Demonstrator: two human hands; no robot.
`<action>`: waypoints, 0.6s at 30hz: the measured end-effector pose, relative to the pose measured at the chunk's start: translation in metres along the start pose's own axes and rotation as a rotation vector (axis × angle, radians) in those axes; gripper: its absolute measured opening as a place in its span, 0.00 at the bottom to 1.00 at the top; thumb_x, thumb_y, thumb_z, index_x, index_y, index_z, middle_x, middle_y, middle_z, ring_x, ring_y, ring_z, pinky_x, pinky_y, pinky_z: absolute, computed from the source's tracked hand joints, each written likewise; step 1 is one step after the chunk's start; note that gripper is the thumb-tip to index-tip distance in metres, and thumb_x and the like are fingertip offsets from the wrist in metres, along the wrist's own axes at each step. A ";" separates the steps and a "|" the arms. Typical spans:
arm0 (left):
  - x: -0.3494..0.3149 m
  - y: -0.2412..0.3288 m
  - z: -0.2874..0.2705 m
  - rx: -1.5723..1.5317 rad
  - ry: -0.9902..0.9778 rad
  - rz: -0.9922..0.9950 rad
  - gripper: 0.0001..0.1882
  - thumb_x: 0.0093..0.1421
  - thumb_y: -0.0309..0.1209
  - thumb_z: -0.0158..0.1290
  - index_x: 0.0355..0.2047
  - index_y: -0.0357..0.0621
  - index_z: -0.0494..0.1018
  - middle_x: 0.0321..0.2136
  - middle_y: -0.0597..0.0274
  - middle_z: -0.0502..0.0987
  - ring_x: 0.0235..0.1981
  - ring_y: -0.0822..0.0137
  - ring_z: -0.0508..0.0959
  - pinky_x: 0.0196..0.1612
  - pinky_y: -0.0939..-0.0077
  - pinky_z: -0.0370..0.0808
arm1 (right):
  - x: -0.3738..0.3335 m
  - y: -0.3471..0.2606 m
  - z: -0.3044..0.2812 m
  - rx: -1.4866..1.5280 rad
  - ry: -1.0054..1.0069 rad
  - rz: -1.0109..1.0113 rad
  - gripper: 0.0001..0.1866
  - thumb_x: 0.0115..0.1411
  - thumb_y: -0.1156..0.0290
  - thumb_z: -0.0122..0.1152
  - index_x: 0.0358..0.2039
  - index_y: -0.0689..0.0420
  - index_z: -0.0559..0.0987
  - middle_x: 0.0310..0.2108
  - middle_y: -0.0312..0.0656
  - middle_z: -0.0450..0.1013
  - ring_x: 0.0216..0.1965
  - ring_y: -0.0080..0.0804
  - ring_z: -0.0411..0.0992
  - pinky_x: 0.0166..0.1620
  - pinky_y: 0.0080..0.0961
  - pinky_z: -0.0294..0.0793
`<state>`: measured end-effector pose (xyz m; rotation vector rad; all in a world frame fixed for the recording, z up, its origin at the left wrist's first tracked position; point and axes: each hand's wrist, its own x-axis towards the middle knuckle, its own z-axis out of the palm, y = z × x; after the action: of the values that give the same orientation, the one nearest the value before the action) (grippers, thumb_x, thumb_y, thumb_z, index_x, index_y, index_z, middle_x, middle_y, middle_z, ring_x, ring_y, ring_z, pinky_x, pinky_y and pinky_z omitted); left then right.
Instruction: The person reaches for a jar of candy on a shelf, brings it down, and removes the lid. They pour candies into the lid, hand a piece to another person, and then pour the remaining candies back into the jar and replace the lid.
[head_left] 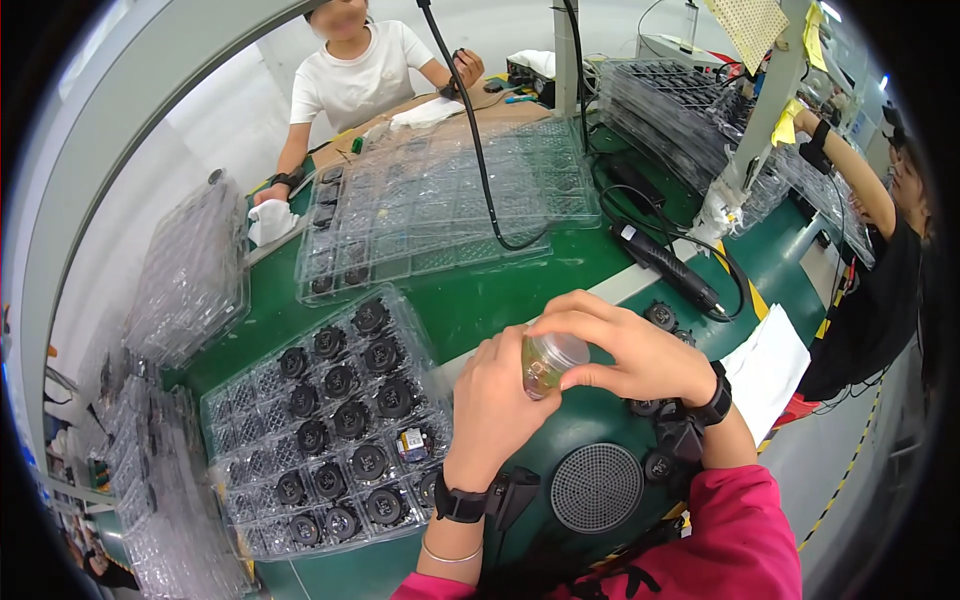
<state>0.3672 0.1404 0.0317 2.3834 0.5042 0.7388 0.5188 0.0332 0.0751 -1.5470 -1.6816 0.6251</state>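
Both of my hands are closed around a small clear plastic jar (553, 361), which looks tilted and has something yellowish-green inside. My left hand (495, 408) wraps its near left side. My right hand (632, 350) grips the top and right side, with the thumb low and the fingers over the upper rim. My fingers partly hide the jar. Left of my left hand lies a clear compartment tray (262, 415) with several round black parts (350, 419) in its pockets. A round grey perforated disc (597, 488) lies on the green table below my hands.
A black electric screwdriver (668, 268) with a cable lies beyond my right hand. Clear trays are stacked at the left (190, 275) and back (430, 195). White paper (768, 360) sits at the right edge. A person (352, 75) sits opposite; another person (870, 270) works at right.
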 end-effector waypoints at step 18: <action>0.001 0.002 -0.023 -0.302 -0.162 -0.041 0.30 0.36 0.27 0.68 0.41 0.37 0.68 0.31 0.58 0.66 0.28 0.63 0.69 0.29 0.71 0.69 | 0.001 0.000 -0.003 0.138 -0.029 -0.317 0.14 0.42 0.88 0.61 0.28 0.56 0.75 0.50 0.40 0.68 0.54 0.46 0.62 0.53 0.40 0.63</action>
<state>0.3544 0.1488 0.0492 2.1218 0.3457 0.5546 0.5211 0.0340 0.0775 -1.1483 -1.8159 0.5836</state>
